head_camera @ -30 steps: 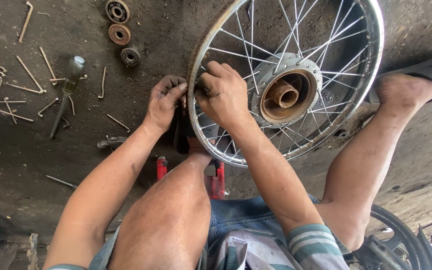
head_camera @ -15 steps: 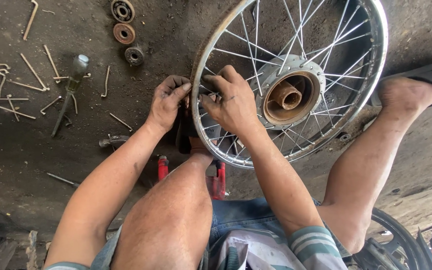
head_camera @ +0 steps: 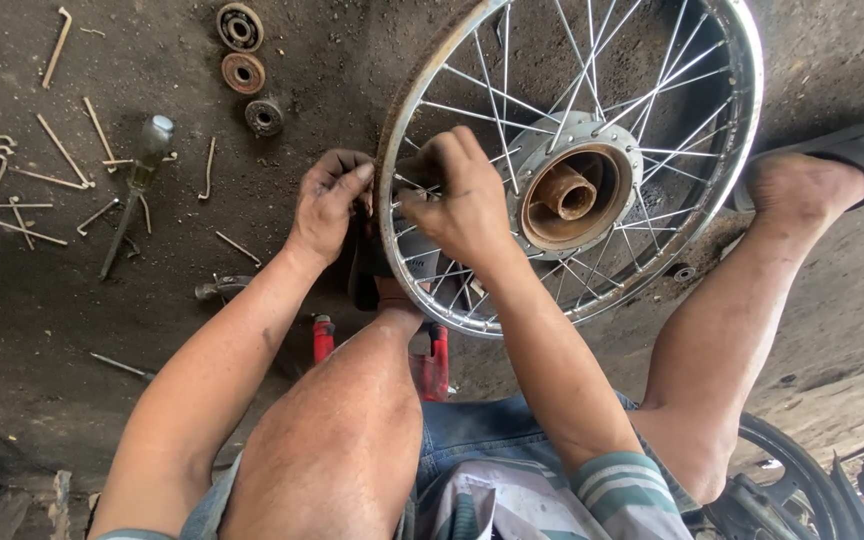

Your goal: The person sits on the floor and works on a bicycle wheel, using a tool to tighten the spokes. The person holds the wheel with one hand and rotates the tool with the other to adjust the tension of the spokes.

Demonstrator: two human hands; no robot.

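Note:
A spoked motorcycle wheel with a shiny rim (head_camera: 742,120) lies flat on the dirty floor, its rusty hub (head_camera: 574,192) facing up. My left hand (head_camera: 327,205) grips the outside of the rim at its left edge. My right hand (head_camera: 460,195) reaches inside the rim, its fingers pinched on a spoke (head_camera: 418,186) close to the rim. My knees frame the wheel, and my right foot in a dark sandal (head_camera: 857,150) rests beside its right edge.
Several loose bent spokes (head_camera: 22,185) and a screwdriver (head_camera: 132,195) lie on the floor at left. Three round bearings (head_camera: 243,72) sit at the top. Red-handled pliers (head_camera: 430,360) lie under my left knee. A tyre (head_camera: 802,490) is at bottom right.
The view has drifted slightly, so the wheel sits a little lower and further right. Both hands stay at the rim's left edge, with the fingers shifting on the spoke.

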